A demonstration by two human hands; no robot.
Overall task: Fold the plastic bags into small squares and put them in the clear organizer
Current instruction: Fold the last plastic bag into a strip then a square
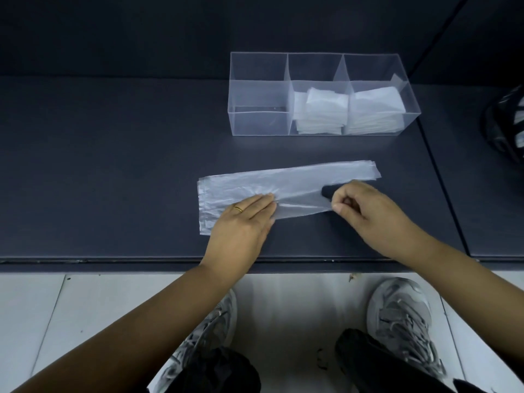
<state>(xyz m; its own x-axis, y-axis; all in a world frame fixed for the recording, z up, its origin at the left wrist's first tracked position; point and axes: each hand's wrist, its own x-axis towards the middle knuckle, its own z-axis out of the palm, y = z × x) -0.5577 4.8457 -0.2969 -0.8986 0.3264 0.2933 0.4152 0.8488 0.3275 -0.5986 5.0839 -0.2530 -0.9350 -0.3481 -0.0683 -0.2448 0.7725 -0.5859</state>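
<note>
Dim, cool light leaves the dark table [113, 165] murky, with a faint sheen on the plastic bag [241, 185], a soft shadow beneath the right hand [368, 214], and bent, blurred wide-angle edges.

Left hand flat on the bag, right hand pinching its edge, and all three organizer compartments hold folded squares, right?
No: in the head view the left compartment of the organizer is empty; only the middle and right hold folded squares. The left hand, right hand and bag are right.
</note>
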